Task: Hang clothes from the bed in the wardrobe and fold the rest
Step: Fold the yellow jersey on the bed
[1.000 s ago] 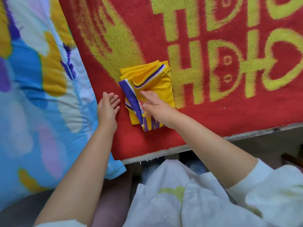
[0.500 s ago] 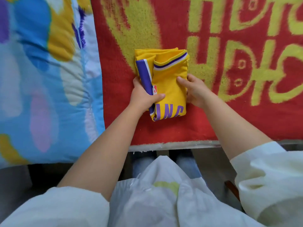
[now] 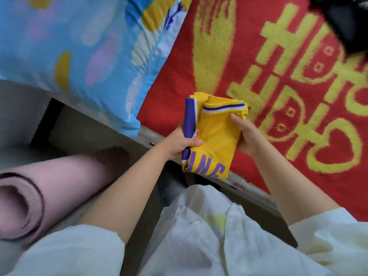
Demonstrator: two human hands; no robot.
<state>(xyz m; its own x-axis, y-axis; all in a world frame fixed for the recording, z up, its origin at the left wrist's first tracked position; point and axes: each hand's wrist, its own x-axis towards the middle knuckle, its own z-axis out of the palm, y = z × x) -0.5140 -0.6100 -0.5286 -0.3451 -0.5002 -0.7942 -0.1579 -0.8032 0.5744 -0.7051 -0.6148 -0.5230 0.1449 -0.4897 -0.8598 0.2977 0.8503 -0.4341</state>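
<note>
Hands grip the folded yellow jersey [image 3: 216, 136] from both sides, left hand [image 3: 180, 143] and right hand [image 3: 246, 136], keeping its folds together above the red blanket's [image 3: 199, 76] near edge.

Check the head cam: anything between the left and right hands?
Yes: in the head view, the folded yellow jersey spans the gap, left hand gripping its purple-trimmed side, right hand gripping the other.
</note>
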